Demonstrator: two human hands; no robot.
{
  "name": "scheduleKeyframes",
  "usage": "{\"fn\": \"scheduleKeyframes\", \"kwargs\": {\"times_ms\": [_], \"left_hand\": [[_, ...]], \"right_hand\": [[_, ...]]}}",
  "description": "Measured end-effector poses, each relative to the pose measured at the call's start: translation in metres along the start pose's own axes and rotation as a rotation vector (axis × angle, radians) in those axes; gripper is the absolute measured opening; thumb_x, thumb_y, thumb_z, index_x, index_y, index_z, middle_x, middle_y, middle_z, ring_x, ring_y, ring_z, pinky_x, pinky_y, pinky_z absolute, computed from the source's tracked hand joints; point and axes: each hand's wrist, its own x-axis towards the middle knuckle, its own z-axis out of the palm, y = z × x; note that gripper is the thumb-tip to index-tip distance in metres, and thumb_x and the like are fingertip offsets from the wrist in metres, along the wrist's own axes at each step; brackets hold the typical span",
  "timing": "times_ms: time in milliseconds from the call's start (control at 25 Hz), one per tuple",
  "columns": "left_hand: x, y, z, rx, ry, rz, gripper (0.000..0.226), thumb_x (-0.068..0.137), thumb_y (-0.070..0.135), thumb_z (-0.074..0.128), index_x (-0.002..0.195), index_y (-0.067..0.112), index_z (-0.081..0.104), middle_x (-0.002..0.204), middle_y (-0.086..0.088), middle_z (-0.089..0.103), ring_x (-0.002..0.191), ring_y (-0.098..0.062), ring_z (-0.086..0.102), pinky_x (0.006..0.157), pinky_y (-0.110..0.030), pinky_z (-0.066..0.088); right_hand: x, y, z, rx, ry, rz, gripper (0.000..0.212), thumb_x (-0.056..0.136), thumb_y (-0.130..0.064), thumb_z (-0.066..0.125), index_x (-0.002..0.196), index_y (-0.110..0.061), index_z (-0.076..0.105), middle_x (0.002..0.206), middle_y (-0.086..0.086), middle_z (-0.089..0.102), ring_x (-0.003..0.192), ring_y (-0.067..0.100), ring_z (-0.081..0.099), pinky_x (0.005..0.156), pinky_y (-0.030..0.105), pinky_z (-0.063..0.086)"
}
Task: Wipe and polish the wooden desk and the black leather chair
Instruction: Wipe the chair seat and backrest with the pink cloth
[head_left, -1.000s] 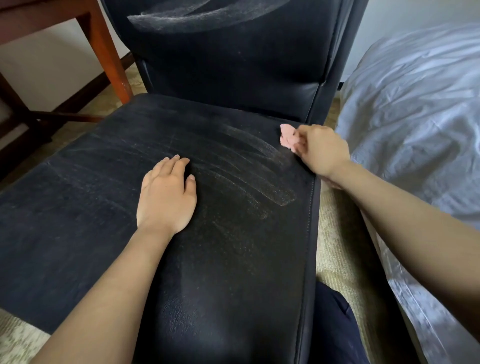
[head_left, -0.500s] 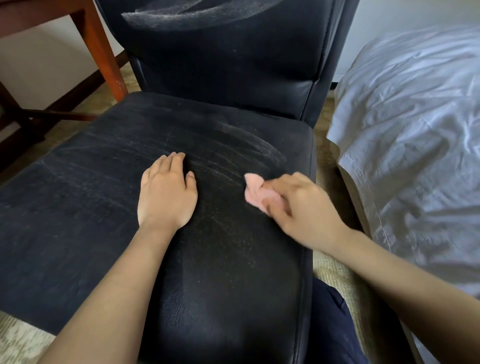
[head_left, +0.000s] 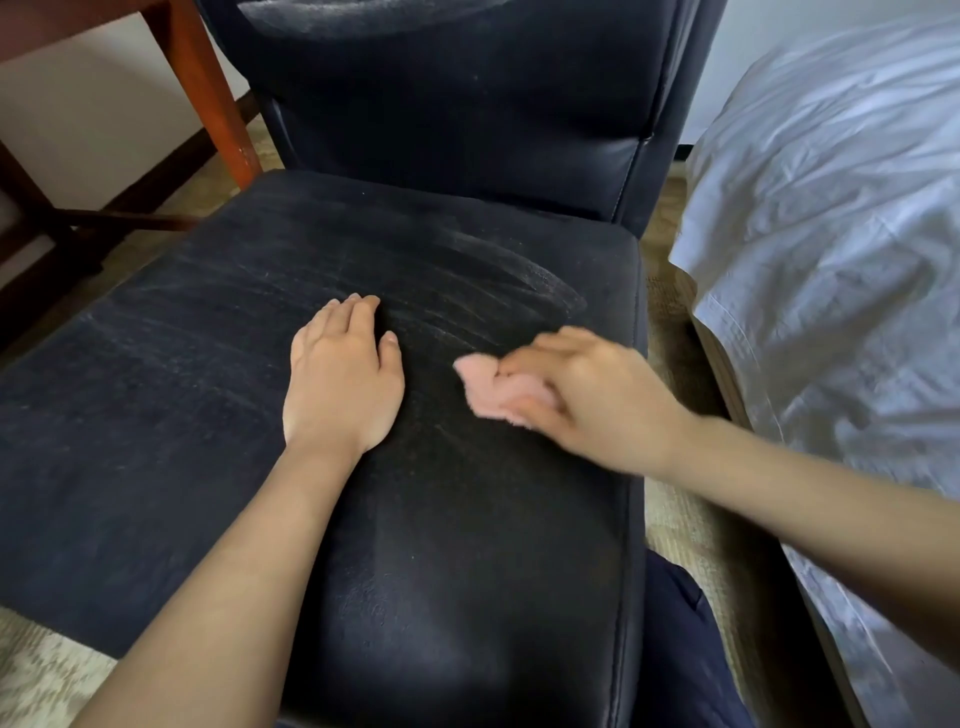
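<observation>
Pinching a pink cloth (head_left: 488, 387), the right grip (head_left: 597, 395) presses the chair (head_left: 467, 571).

Left hand (head_left: 340, 376) rests flat on the black leather chair (head_left: 208, 415) seat; right hand (head_left: 587, 395) presses a pink cloth (head_left: 488, 387) beside it. Desk (head_left: 208, 88) leg at left, bed (head_left: 841, 234) at right.

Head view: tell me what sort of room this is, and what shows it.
Most likely a bedroom, perhaps a hotel room. A bed with rumpled white sheets stands close beside the black leather chair. A wooden desk stands on the chair's other side, and the floor is carpet.
</observation>
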Motion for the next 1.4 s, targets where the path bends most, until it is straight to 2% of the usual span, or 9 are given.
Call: {"fn": "scheduleKeyframes", "kwargs": {"times_ms": [120, 240, 400, 560, 680, 880, 1000, 1200, 1400], "left_hand": [[0.001, 0.000, 0.002, -0.005, 0.005, -0.009, 0.047, 0.102, 0.026, 0.033, 0.147, 0.013, 0.031, 0.155, -0.007, 0.028, 0.146, -0.020, 0.015, 0.118, -0.032, 0.006], [0.002, 0.001, 0.004, 0.015, 0.013, -0.018, 0.046, 0.102, 0.026, 0.032, 0.147, 0.014, 0.032, 0.155, -0.005, 0.028, 0.146, -0.020, 0.013, 0.119, -0.034, 0.006], [0.005, 0.004, 0.008, 0.078, 0.020, -0.041, 0.047, 0.102, 0.029, 0.030, 0.148, 0.016, 0.031, 0.156, -0.002, 0.026, 0.147, -0.020, 0.009, 0.119, -0.038, 0.004], [0.005, 0.009, 0.010, 0.143, 0.021, -0.051, 0.048, 0.102, 0.031, 0.028, 0.148, 0.017, 0.030, 0.157, -0.003, 0.023, 0.148, -0.020, 0.004, 0.119, -0.043, 0.004], [0.004, 0.010, 0.009, 0.158, 0.019, -0.065, 0.049, 0.101, 0.031, 0.029, 0.148, 0.017, 0.030, 0.157, -0.005, 0.023, 0.148, -0.022, 0.003, 0.118, -0.045, 0.004], [0.001, 0.010, 0.010, 0.171, 0.021, -0.067, 0.049, 0.101, 0.030, 0.029, 0.148, 0.016, 0.030, 0.157, -0.006, 0.024, 0.147, -0.025, 0.006, 0.118, -0.046, 0.006], [0.001, 0.010, 0.011, 0.167, 0.041, -0.066, 0.048, 0.101, 0.029, 0.030, 0.147, 0.016, 0.032, 0.156, -0.006, 0.026, 0.147, -0.025, 0.009, 0.118, -0.045, 0.008], [0.002, 0.009, 0.010, 0.174, 0.034, -0.069, 0.049, 0.101, 0.030, 0.030, 0.148, 0.017, 0.029, 0.157, -0.005, 0.023, 0.147, -0.025, 0.008, 0.118, -0.043, 0.007], [0.001, 0.011, 0.011, 0.168, 0.048, -0.071, 0.048, 0.101, 0.030, 0.030, 0.148, 0.018, 0.029, 0.157, -0.003, 0.023, 0.147, -0.023, 0.008, 0.119, -0.042, 0.006]], "right_hand": [[0.038, 0.034, -0.001, -0.107, 0.007, 0.136, 0.033, 0.091, -0.034, 0.045, 0.119, -0.024, 0.060, 0.107, 0.001, 0.060, 0.105, 0.024, 0.054, 0.081, 0.043, 0.050], [0.083, 0.070, 0.002, -0.224, 0.020, 0.265, 0.023, 0.095, -0.023, 0.046, 0.113, -0.017, 0.060, 0.105, 0.010, 0.059, 0.104, 0.032, 0.054, 0.076, 0.037, 0.044], [0.126, 0.082, 0.015, -0.329, 0.003, 0.378, 0.027, 0.098, -0.018, 0.043, 0.119, -0.007, 0.056, 0.114, 0.017, 0.055, 0.109, 0.036, 0.049, 0.077, 0.035, 0.035], [0.107, 0.073, 0.011, -0.304, -0.026, 0.253, 0.033, 0.097, -0.017, 0.041, 0.127, -0.008, 0.050, 0.115, 0.016, 0.053, 0.107, 0.033, 0.044, 0.087, 0.039, 0.037], [0.071, 0.054, 0.002, -0.195, -0.090, 0.024, 0.040, 0.095, -0.013, 0.045, 0.135, -0.013, 0.049, 0.112, 0.012, 0.056, 0.103, 0.028, 0.047, 0.091, 0.041, 0.040], [0.013, 0.007, -0.004, 0.046, -0.106, -0.305, 0.037, 0.090, -0.021, 0.054, 0.126, -0.017, 0.060, 0.111, 0.003, 0.061, 0.098, 0.017, 0.051, 0.090, 0.026, 0.041], [0.002, 0.003, -0.009, 0.209, -0.205, -0.396, 0.032, 0.089, -0.029, 0.053, 0.118, -0.021, 0.063, 0.107, -0.006, 0.061, 0.097, 0.007, 0.049, 0.085, 0.027, 0.046], [0.050, 0.020, -0.008, 0.134, -0.181, -0.341, 0.029, 0.088, -0.032, 0.055, 0.112, -0.018, 0.067, 0.101, -0.004, 0.067, 0.094, 0.012, 0.057, 0.089, 0.027, 0.045], [0.124, 0.048, 0.003, 0.018, -0.183, -0.049, 0.028, 0.091, -0.035, 0.049, 0.107, -0.020, 0.067, 0.100, 0.002, 0.067, 0.097, 0.022, 0.059, 0.088, 0.040, 0.047]]}}
